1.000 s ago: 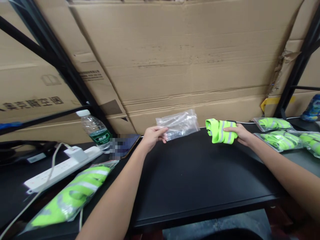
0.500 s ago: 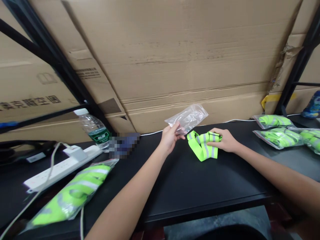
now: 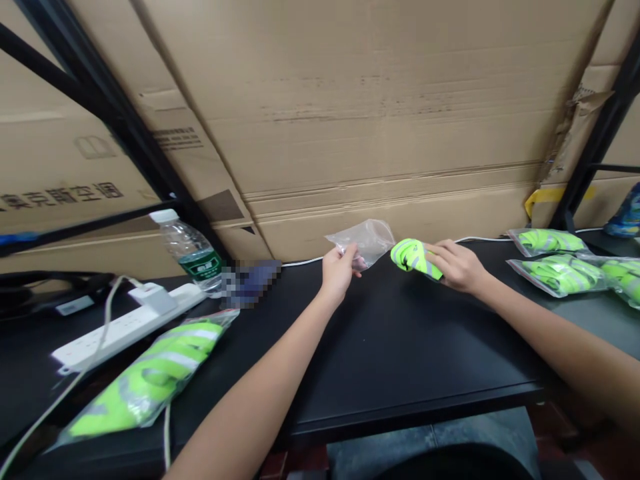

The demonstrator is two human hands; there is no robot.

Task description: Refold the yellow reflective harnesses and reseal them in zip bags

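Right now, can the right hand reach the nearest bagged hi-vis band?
Probably yes: the right hand sits close to the bagged hi-vis band, with only black tabletop between them, but its grip is on a loose hi-vis band.

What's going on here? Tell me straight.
A person is working with both bare hands at a black table. The left hand pinches a clear plastic bag, which looks empty, while the right hand grips a folded neon-yellow reflective band just beside it. More neon-yellow reflective bands lie sealed in clear bags: a bagged group towards the right, and a single bagged band at the lower left, near a white power strip.
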